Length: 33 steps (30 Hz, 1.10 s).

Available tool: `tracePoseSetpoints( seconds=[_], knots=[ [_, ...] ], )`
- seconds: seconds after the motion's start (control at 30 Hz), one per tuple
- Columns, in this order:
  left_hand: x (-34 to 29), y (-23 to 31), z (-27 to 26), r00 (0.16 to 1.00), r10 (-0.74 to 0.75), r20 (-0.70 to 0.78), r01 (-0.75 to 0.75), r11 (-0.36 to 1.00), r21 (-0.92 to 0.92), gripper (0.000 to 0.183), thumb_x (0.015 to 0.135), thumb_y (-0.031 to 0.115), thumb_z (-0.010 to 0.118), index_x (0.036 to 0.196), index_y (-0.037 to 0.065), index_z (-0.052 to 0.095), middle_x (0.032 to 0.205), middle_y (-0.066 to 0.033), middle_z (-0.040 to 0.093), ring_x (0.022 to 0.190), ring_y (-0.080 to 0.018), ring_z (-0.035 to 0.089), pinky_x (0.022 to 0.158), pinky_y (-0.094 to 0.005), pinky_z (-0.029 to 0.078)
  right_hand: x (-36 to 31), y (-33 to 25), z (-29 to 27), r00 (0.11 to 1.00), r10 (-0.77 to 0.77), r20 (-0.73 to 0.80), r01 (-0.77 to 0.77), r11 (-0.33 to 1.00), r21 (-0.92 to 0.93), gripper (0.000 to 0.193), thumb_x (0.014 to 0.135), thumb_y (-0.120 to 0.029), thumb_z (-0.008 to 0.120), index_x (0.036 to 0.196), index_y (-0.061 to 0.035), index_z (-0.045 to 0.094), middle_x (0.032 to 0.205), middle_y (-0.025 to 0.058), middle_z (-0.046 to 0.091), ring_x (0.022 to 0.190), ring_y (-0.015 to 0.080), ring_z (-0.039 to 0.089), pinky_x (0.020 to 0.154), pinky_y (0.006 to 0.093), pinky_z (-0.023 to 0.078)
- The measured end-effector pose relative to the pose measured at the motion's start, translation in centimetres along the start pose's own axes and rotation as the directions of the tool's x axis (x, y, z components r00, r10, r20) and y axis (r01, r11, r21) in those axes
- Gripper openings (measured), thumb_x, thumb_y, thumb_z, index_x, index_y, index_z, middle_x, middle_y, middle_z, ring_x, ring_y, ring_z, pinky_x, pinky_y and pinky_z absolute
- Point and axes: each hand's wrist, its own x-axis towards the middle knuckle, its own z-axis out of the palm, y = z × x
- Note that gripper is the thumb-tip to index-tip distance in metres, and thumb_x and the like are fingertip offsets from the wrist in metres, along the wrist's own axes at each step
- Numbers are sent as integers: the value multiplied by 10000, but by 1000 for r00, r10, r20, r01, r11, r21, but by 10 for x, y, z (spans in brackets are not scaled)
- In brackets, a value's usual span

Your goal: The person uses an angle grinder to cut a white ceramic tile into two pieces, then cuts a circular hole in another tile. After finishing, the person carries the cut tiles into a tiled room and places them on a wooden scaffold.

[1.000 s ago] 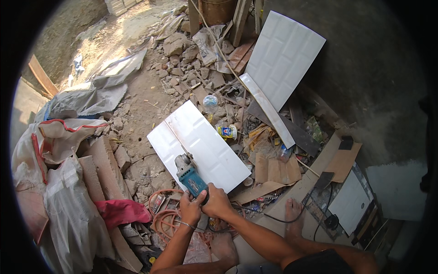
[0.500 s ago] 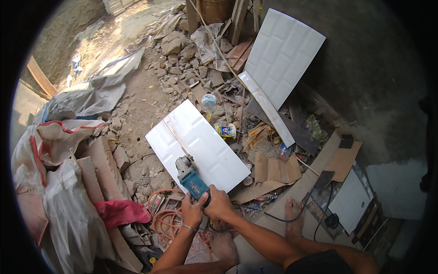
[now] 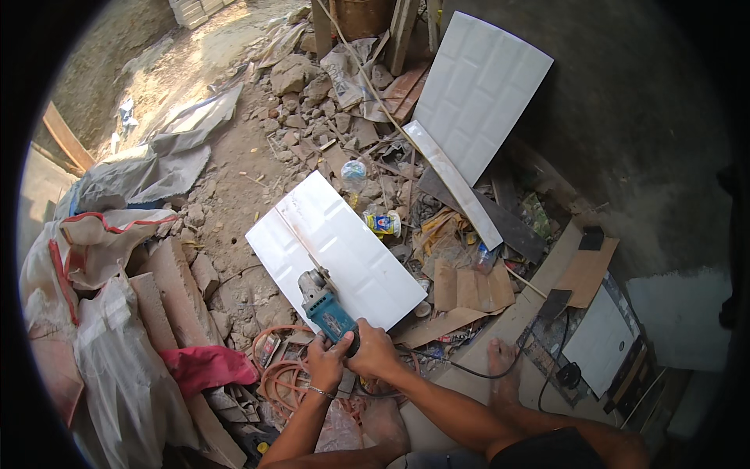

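Observation:
A teal angle grinder is gripped from both sides at its rear body. My left hand closes round its left side, and my right hand wraps the right rear end, where a dark cable trails off. The grinder's metal head and disc rest over a white wall tile with a brick-like relief. From the disc a straight brownish line runs up the tile to its far left edge. Whether the disc spins cannot be made out. The tile lies tilted on the rubble before me.
Another white tile leans at the upper right, with a narrow white strip against it. Broken rubble spreads beyond. Orange cable coils beside my left arm. Sacks and slabs lie left; cardboard sits right. My bare feet flank the work.
The whole view has shifted very slightly. Both hands keep their grip on the grinder, and its disc stays at about the same place on the tile.

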Motion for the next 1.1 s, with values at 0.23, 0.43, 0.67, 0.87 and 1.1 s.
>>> tracePoseSetpoints(
  seconds=[0.23, 0.43, 0.67, 0.87, 1.1],
  knots=[
    [16, 9, -9, 999, -40, -26, 41, 999, 29, 312, 937, 198, 775, 1135, 4, 633, 981, -47, 713, 837, -128, 691, 745, -264, 566, 0, 5, 4, 999, 41, 12, -41, 999, -20, 570, 665, -184, 781, 1114, 39, 510, 1004, 331, 685, 999, 520, 666, 881, 544, 551],
    [14, 9, -5, 999, -33, -16, 33, 999, -1, 315, 943, 213, 775, 1121, -6, 635, 1007, -67, 720, 869, -150, 707, 781, -296, 595, -2, 11, 6, 999, 35, 7, -35, 999, -10, 570, 662, -184, 784, 1109, 42, 511, 995, 331, 686, 985, 521, 669, 878, 544, 551],
    [13, 6, -6, 998, -64, -8, 64, 998, 4, 324, 950, 217, 770, 1140, -6, 632, 1015, -68, 722, 877, -149, 706, 775, -289, 590, -5, 14, 5, 999, 38, 10, -38, 999, -1, 564, 667, -193, 797, 1095, 41, 514, 971, 315, 691, 972, 513, 673, 862, 540, 553],
    [8, 5, -4, 996, -83, -27, 84, 995, 52, 327, 955, 226, 768, 1141, -7, 633, 1029, -69, 723, 888, -148, 703, 795, -286, 576, -9, 18, 5, 1000, 15, 2, -15, 1000, 5, 548, 667, -199, 805, 1064, 34, 506, 961, 316, 685, 953, 515, 672, 839, 539, 554],
    [5, 1, -2, 999, -53, 1, 53, 998, -24, 338, 959, 221, 764, 1148, -21, 621, 1020, -70, 719, 900, -154, 703, 828, -288, 573, -11, 22, 5, 1000, -10, -26, 9, 1000, -20, 586, 647, -239, 839, 1061, 39, 531, 927, 299, 695, 911, 486, 701, 799, 512, 569]
  ],
)
